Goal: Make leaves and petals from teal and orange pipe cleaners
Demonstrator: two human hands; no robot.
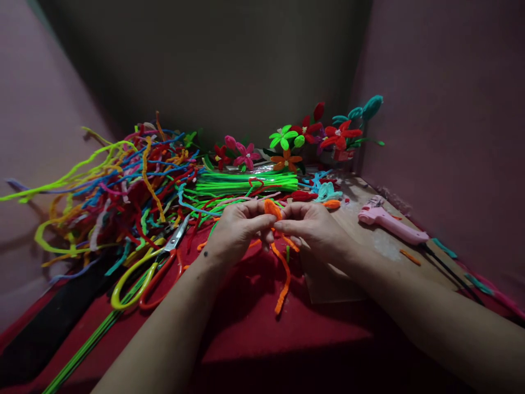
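Observation:
An orange pipe-cleaner piece (272, 208) is pinched between both hands, with its rounded top showing above the fingertips. My left hand (241, 227) closes on its left side with thumb and fingers. My right hand (309, 225) grips it from the right, and the two thumbs nearly meet. Loose orange ends hang below the hands, the longest one (283, 279) curling down over the red cloth. Left of my left hand lie scissors (158, 266) with yellow and red handles.
A tangled heap of coloured pipe cleaners (118, 191) fills the left. Behind the hands lie a green bundle (246, 183) and finished flowers (283, 137). A pink glue gun (391, 221) rests on cardboard (369, 246) at right. Green stems (88, 350) lie at lower left.

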